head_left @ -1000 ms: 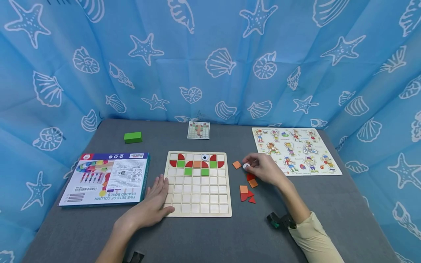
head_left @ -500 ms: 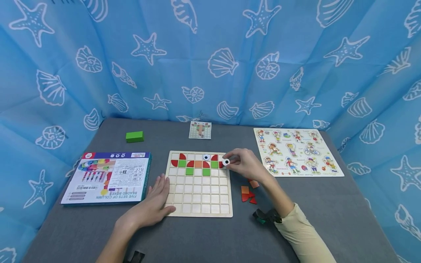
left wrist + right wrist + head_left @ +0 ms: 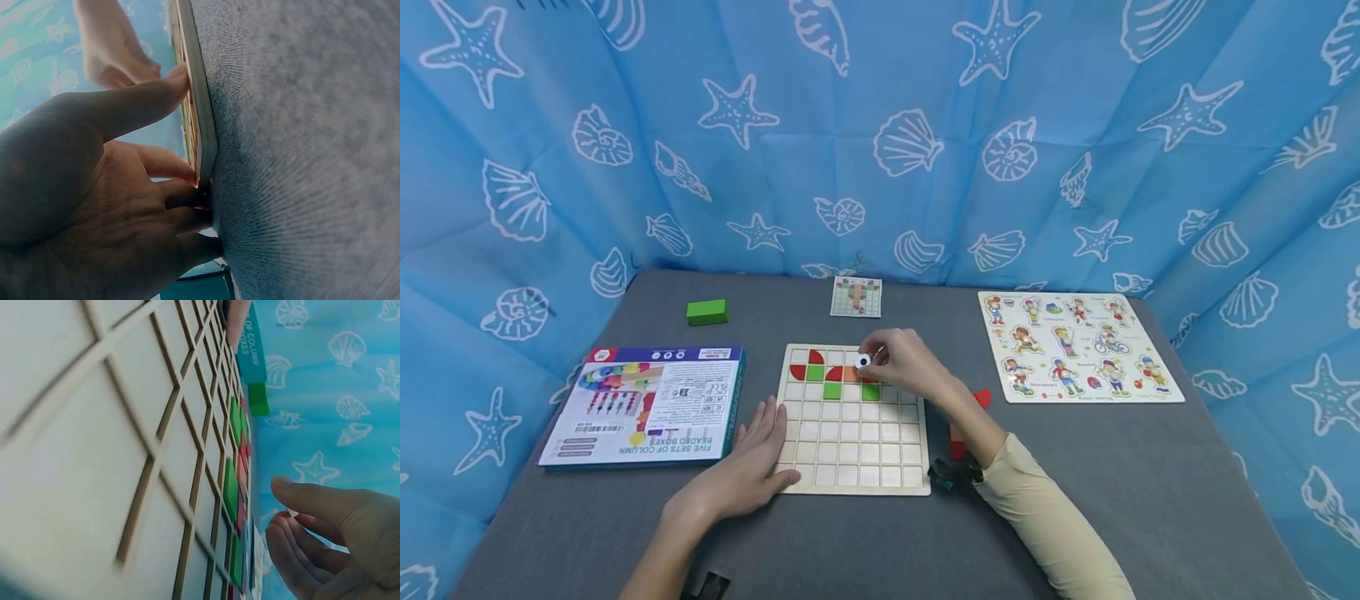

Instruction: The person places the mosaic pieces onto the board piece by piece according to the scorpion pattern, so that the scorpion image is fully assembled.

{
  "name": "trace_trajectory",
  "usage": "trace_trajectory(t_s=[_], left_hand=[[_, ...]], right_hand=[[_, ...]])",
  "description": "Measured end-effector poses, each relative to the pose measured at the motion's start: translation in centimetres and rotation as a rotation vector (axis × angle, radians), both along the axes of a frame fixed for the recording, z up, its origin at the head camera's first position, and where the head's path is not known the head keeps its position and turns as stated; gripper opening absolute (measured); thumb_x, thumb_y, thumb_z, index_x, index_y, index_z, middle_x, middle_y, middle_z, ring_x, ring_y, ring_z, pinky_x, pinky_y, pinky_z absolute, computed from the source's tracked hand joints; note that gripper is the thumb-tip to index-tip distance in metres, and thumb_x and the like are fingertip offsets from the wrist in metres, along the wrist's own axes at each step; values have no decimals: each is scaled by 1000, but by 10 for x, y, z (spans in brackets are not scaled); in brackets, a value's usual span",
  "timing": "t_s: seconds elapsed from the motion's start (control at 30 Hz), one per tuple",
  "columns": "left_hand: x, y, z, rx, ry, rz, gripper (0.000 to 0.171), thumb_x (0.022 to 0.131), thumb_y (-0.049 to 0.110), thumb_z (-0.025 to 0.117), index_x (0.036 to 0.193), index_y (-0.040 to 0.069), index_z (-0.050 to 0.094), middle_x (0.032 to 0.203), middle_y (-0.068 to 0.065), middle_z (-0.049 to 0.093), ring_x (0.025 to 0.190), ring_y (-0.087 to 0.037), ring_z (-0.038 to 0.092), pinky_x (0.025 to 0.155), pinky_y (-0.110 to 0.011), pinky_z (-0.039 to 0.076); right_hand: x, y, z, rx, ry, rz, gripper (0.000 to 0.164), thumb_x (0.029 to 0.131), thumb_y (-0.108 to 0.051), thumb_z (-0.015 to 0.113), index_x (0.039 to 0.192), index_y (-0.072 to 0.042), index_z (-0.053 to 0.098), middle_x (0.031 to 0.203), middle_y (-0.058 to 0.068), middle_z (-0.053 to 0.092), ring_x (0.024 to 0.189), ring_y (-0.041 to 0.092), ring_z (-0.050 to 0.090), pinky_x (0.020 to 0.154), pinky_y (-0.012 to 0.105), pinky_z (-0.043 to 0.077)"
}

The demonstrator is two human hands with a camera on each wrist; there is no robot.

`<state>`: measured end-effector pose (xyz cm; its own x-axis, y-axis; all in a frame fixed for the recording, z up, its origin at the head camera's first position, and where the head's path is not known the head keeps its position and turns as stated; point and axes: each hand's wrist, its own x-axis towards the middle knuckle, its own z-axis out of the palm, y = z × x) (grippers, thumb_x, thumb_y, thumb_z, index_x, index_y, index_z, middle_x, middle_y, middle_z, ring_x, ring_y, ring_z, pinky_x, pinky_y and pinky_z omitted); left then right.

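A wooden grid board lies mid-table, with red, green and orange tiles set in its far rows. Over these rows my right hand pinches a white eye piece with a black dot between thumb and fingers. Green tiles and a red quarter-round tile show beside it; my hand covers the far right tiles. My left hand rests flat along the board's left edge, fingers straight. In the left wrist view its thumb touches the board's near edge.
Left of the board lies a bead-set box, with a green block behind it. A small pattern card lies behind the board. A picture puzzle is at the right. Loose red pieces are partly hidden by my right forearm.
My right hand has carried the eye piece from the loose pieces on the right, leftward to over the board's far rows. The left hand stays at the board's edge.
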<state>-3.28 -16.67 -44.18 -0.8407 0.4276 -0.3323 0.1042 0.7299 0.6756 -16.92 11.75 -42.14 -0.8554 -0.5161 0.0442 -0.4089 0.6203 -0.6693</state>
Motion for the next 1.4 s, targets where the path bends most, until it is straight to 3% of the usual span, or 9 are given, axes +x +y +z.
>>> trace_trajectory(t_s=[0.13,0.4,0.7,1.07,1.4], left_hand=[[0,0,0,-19,-7,-1,98,107,36,69,171,-8,10,180,-29,-9,168,-51,-8,131,-77,1],[-7,-7,-26,-36,22,-4,105,106,54,65,172,-3,8,182,-23,-11,171,-44,-9,134,-73,2],[-2,-1,-3,8,-5,-6,99,107,37,69,170,-9,9,180,-31,-9,168,-53,-9,130,-78,-1],[-3,-4,-16,-2,24,-9,101,107,47,66,172,-5,7,181,-26,-12,169,-48,-10,131,-76,-2],[-1,-1,-2,-7,-6,-8,99,107,39,68,170,-8,8,180,-29,-11,168,-51,-10,131,-77,-2]], right_hand=[[-8,-18,-3,35,3,13,22,92,-14,87,109,-1,80,99,12,81,85,17,78,78,30,63],[-22,-42,-9,94,-5,6,21,94,-14,85,111,-2,81,103,12,81,94,21,76,87,36,63],[-25,-48,-9,98,-47,12,19,97,-14,82,112,-1,81,107,14,82,101,25,77,91,37,63],[-25,-48,-9,113,-21,29,14,99,-9,78,111,-2,81,105,14,82,98,24,77,90,39,64],[-22,-33,-9,43,-56,40,19,100,-7,75,117,1,79,108,16,80,99,24,76,89,34,63]])
